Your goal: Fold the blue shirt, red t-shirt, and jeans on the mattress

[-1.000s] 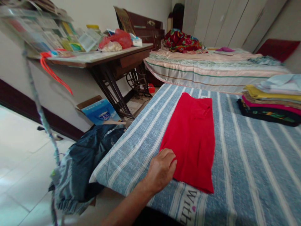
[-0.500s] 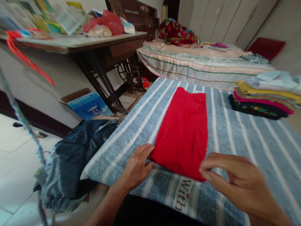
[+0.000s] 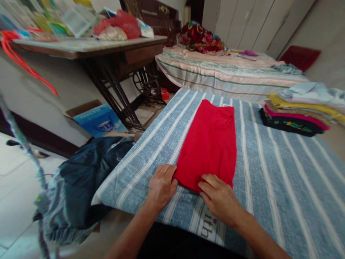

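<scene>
A red garment (image 3: 208,144) lies folded into a long narrow panel on the blue-and-white striped bed cover (image 3: 151,151). At its near left corner my left hand (image 3: 161,183) is closed, with the fingertips on the cloth and the thumb close by the edge. My right hand (image 3: 219,198) grips the near edge of the same garment around its middle, fingers on top and thumb at the hem. Part of that hem is hidden behind the right hand. What kind of garment it is cannot be told from the folds.
A stack of folded clothes (image 3: 296,115) sits at the right on the cover. Dark clothes (image 3: 81,180) hang in a heap off the left side, by a blue box (image 3: 104,120). An old sewing-machine table (image 3: 113,46) stands at left; another bed (image 3: 229,72) lies behind.
My right hand has moved left from the near right corner to the middle of the hem and taken hold there. My left hand stays at the left corner.
</scene>
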Demonstrator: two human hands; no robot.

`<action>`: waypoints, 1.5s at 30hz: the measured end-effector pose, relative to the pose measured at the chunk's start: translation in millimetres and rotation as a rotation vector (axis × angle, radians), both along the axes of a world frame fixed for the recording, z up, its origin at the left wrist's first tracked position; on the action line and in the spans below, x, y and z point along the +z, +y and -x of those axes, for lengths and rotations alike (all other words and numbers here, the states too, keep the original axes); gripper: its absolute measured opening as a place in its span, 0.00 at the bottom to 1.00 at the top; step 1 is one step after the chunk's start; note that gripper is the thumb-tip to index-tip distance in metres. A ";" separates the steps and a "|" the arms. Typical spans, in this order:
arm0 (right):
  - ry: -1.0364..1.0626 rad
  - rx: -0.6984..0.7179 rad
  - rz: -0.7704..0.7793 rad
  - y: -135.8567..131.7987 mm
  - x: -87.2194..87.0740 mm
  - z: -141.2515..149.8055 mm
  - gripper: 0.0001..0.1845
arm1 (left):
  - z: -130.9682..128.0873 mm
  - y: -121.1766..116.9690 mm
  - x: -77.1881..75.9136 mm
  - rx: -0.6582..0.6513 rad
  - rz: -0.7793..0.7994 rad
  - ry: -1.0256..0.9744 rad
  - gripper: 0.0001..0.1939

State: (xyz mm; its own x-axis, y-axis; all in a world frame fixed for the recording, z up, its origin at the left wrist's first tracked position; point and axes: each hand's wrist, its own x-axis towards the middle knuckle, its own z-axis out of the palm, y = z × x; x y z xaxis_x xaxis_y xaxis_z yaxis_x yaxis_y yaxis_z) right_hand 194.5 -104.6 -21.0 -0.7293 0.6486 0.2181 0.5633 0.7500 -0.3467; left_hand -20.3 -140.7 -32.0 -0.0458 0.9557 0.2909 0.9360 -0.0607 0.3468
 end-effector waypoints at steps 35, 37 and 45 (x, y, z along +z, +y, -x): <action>0.107 -0.014 -0.275 -1.6 -52.0 19.7 0.08 | 49.0 -2.0 9.2 -0.317 0.100 0.373 0.14; 0.129 0.029 -0.258 2.6 -48.2 19.3 0.12 | 50.7 7.1 20.0 -0.323 0.097 0.357 0.13; 0.080 -0.174 -0.014 61.9 7.7 -5.3 0.06 | 1.3 84.5 39.6 -0.194 -0.047 0.333 0.16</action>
